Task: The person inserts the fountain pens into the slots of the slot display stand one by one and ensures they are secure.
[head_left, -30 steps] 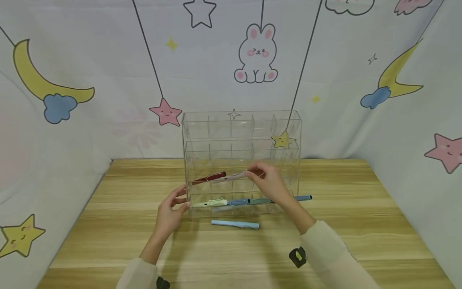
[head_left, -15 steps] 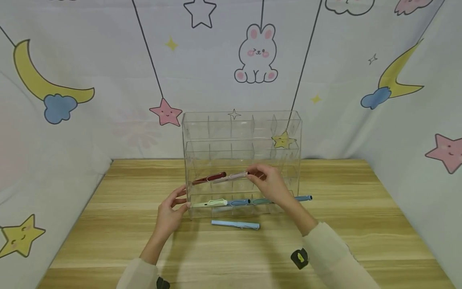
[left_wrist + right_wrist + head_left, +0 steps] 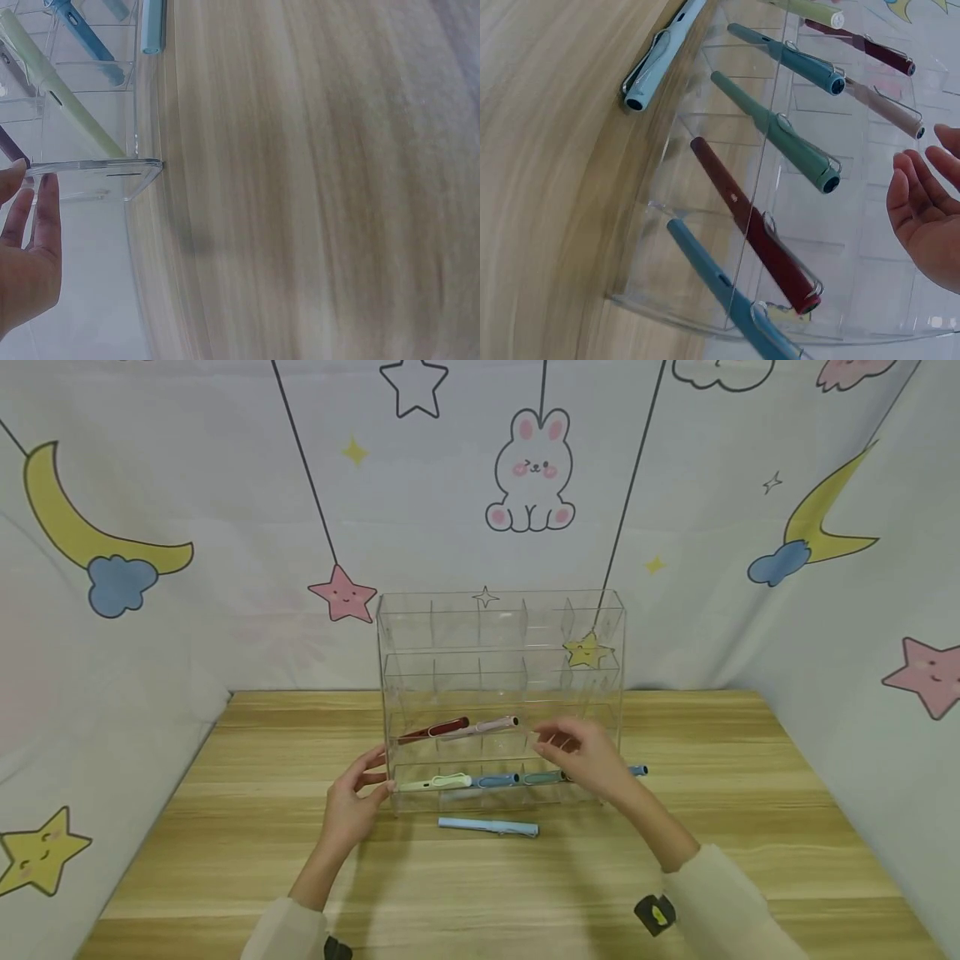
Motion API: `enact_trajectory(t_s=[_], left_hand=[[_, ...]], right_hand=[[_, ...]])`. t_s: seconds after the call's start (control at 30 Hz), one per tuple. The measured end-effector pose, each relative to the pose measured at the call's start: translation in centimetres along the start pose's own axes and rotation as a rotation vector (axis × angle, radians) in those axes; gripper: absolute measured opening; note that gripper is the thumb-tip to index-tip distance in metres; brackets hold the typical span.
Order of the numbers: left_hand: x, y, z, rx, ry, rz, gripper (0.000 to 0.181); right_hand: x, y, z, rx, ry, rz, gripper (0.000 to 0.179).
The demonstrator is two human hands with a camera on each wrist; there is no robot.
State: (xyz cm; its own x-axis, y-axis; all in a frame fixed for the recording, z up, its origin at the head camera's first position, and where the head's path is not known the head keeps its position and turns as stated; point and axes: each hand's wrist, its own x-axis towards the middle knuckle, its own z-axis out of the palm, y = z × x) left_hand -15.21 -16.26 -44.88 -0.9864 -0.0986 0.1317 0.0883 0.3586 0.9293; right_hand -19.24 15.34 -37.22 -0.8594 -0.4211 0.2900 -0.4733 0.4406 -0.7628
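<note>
A clear acrylic pen rack (image 3: 502, 674) stands on the table in the head view. My left hand (image 3: 355, 795) grips its left side panel, thumb on one face and fingers on the other. My right hand (image 3: 581, 756) hovers before the rack with loosely bent fingers, holding nothing. Just left of its fingertips, a pale pink pen (image 3: 495, 725) leans in the second row from the bottom, beside a dark red pen (image 3: 442, 729). Along the bottom row sit a pale yellow-green pen (image 3: 442, 782), a blue pen (image 3: 802, 66), a green pen (image 3: 795, 146), a maroon pen (image 3: 761, 236) and another blue pen (image 3: 739, 307).
A light blue pen (image 3: 487, 826) lies on the wooden table (image 3: 480, 893) in front of the rack. Behind stands a white cloth backdrop (image 3: 450, 527) printed with stars, moons and a rabbit. The rack's upper two rows show no pens.
My right hand has let go of the pale pink pen and moved right and slightly down, away from it. The pen stays in the rack. My left hand keeps its grip.
</note>
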Motion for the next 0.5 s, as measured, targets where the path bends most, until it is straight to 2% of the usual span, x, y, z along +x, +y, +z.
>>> enact_trajectory(t_s=[0.07, 0.2, 0.33, 0.5], left_hand=[[0.0, 0.0, 0.0, 0.001, 0.0, 0.0, 0.055], [0.0, 0.1, 0.0, 0.004, 0.002, 0.001, 0.055], [0.0, 0.0, -0.1, 0.004, -0.003, -0.007, 0.055], [0.0, 0.0, 0.0, 0.003, -0.004, -0.008, 0.055]], right_hand=[[-0.7, 0.3, -0.2, 0.016, -0.04, -0.046, 0.017], [-2.4, 0.8, -0.2, 0.064, -0.169, -0.098, 0.014], [-4.1, 1.8, 0.5, 0.073, -0.287, -0.055, 0.013], [-5.8, 3.9, 2.1, 0.052, -0.318, 0.015, 0.013]])
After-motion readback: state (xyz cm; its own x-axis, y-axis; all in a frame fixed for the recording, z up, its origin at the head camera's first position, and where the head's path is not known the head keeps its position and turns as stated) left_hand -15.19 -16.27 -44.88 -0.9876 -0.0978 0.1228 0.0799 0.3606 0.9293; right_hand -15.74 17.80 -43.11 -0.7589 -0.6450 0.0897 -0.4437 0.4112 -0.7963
